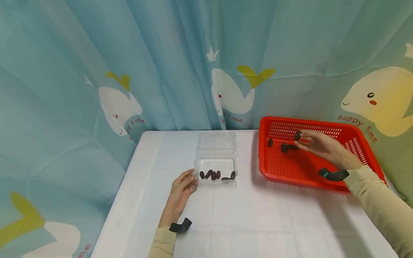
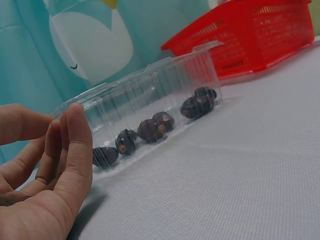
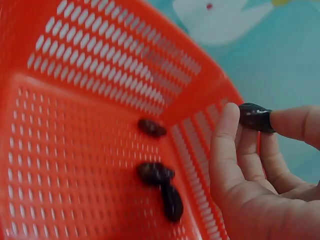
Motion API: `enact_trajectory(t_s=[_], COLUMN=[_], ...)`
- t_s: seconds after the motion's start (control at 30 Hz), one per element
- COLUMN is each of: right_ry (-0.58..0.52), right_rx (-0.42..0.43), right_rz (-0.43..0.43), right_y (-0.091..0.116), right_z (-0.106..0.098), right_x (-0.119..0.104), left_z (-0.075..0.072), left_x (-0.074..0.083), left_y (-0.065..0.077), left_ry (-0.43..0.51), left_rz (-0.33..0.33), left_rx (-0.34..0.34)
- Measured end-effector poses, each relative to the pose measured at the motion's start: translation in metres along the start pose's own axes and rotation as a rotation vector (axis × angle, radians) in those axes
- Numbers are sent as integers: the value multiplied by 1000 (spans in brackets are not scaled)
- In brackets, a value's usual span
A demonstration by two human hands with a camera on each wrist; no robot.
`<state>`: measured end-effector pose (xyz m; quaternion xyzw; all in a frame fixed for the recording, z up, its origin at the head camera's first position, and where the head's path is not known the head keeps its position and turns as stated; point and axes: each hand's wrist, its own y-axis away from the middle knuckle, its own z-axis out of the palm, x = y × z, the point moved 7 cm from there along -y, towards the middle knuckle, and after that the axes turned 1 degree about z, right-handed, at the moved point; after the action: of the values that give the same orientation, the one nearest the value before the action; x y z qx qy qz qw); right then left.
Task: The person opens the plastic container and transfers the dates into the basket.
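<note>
Between the thumb and fingertips of your right hand [image 1: 324,145] you pinch one dark fruit [image 3: 256,118], held clear of the basket floor; your fingertips cover its ends, so its full outline is hard to make out. The thumb and fingers of your left hand [image 1: 181,190] pinch the near left corner of a clear box [image 1: 216,165], and that corner is partly hidden behind them.

Just right of your left fingers, six more fruits [image 1: 213,175] lie along the near side of the box, some overlapping; its transparent lid [image 1: 216,141] is folded back, away from you, and its edges are faint. Just left of your right fingertips, three loose fruits [image 3: 172,204] lie in the red basket [image 1: 262,157], two of them touching; they look a little blurred from the right wrist. Your right forearm hides part of the basket's near right side, and the left wrist view cuts off its top.

Both containers stand on the white counter [image 1: 274,215]. Beyond your fingers hangs a whale-print curtain [image 1: 177,71]. "happy time" [image 1: 350,119] reads whole at far right; folds break the middle copy, and only its end shows at lower left.
</note>
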<state>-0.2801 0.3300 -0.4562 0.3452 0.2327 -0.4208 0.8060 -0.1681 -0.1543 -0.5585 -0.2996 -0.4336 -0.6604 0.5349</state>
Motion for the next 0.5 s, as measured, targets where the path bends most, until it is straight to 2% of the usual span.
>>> enact_trajectory(t_s=[0.17,0.33,0.5], right_ry=[51,150,183], right_rx=[45,141,164], right_rz=[19,121,184], right_y=[2,1,1], right_z=[-20,-39,-54], right_x=[0,3,4], left_z=[0,-1,0], left_x=[-2,-1,0], left_y=[1,0,1], left_ry=[-9,-27,-8], left_rz=[7,16,11], left_rx=[-12,-23,-13])
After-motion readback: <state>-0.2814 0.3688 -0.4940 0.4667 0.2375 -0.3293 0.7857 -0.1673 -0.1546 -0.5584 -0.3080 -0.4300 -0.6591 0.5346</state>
